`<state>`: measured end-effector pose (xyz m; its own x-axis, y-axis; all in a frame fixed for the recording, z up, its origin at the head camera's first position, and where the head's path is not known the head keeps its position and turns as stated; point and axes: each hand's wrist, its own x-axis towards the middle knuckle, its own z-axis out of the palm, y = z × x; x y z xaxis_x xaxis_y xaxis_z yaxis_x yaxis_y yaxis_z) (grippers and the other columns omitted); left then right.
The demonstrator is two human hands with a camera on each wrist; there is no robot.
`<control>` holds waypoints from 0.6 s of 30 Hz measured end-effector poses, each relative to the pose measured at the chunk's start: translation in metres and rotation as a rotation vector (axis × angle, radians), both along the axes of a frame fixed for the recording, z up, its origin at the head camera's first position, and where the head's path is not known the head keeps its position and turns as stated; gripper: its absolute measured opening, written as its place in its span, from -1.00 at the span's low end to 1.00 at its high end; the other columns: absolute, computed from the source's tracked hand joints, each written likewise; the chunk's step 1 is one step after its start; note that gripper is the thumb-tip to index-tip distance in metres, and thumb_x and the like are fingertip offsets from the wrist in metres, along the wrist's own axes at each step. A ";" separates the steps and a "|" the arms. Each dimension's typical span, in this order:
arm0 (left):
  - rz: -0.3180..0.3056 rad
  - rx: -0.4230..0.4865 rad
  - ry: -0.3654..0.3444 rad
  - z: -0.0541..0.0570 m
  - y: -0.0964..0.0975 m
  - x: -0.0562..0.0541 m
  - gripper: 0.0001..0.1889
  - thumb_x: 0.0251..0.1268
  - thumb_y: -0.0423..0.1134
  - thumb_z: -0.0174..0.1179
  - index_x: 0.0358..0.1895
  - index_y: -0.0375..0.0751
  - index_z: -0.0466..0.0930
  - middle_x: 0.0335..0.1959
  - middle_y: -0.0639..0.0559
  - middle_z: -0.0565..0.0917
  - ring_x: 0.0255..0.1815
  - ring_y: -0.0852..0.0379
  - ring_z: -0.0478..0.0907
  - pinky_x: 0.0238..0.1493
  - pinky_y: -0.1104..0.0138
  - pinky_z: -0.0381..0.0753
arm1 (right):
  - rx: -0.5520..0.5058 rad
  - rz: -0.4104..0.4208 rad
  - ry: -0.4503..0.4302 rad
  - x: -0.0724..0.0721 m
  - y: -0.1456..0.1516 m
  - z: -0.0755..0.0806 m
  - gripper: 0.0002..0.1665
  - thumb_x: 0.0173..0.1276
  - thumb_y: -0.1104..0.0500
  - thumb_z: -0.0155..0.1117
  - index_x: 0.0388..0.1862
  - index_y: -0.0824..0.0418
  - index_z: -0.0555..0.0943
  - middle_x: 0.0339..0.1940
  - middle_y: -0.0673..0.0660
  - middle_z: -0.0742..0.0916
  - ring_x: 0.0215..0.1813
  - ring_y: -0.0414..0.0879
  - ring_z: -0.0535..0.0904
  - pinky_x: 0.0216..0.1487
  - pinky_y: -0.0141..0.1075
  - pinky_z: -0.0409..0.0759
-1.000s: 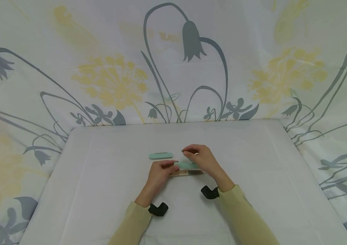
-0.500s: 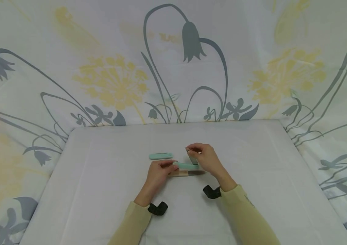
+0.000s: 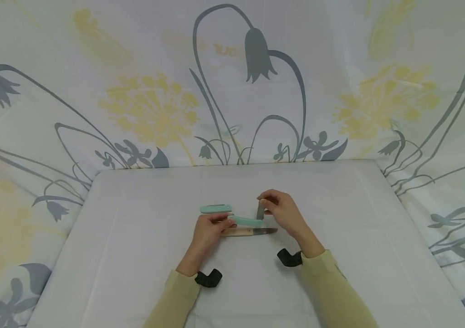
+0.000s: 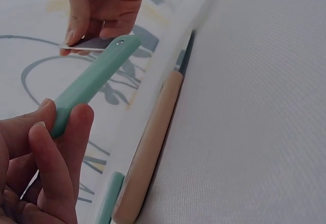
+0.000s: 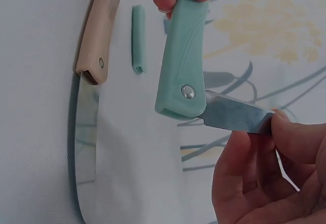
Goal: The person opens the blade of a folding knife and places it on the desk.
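We can read no word, number, brand or sign with certainty. The nearest we come to lettering is a short row of small orange marks on the far floral cloth, just left of the large grey bell-shaped flower printed near its middle. Their shapes look like letters, but they are faint and blurred, and we cannot spell them out or tell whether they are printed on the front or show through. We also see a small dark marking on the right sleeve, along its right edge near the wrist end; it is too small for us to tell lettering from pattern.
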<state>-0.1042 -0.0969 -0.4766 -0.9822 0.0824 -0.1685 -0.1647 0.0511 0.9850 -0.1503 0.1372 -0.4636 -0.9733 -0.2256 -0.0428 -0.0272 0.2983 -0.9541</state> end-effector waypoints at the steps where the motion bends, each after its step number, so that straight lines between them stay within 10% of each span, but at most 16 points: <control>1: -0.003 0.002 -0.002 0.004 0.000 0.001 -0.67 0.29 -0.43 0.31 0.08 -0.54 0.62 -0.19 -0.19 0.74 -0.22 -0.05 0.75 -0.14 0.25 0.67 | -0.015 -0.006 -0.013 0.000 0.001 0.000 -0.76 0.52 0.31 0.15 0.05 0.43 0.59 -0.08 0.22 0.67 -0.10 0.04 0.60 -0.06 -0.19 0.66; 9: 0.015 0.000 0.008 -0.023 -0.005 -0.008 -0.65 0.28 -0.41 0.33 0.09 -0.52 0.61 -0.14 -0.23 0.73 -0.21 -0.09 0.75 -0.15 0.23 0.67 | -0.181 -0.059 -0.123 0.007 0.010 -0.007 -0.71 0.54 0.36 0.06 0.13 0.54 0.46 0.03 0.31 0.56 -0.05 0.02 0.56 -0.06 -0.24 0.67; 18: 0.002 -0.031 0.021 -0.027 -0.008 -0.008 -0.65 0.31 -0.28 0.34 0.07 -0.43 0.64 -0.20 -0.15 0.75 -0.19 0.03 0.75 -0.27 0.40 0.60 | -0.385 -0.189 -0.199 0.013 0.010 -0.014 -0.68 0.54 0.40 0.03 0.14 0.62 0.38 -0.02 0.25 0.52 -0.11 -0.13 0.61 -0.02 -0.21 0.66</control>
<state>-0.1122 -0.1045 -0.5036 -0.9857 0.0759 -0.1506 -0.1444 0.0817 0.9861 -0.1369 0.1477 -0.4777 -0.9802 -0.0808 -0.1806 0.1880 -0.0958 -0.9775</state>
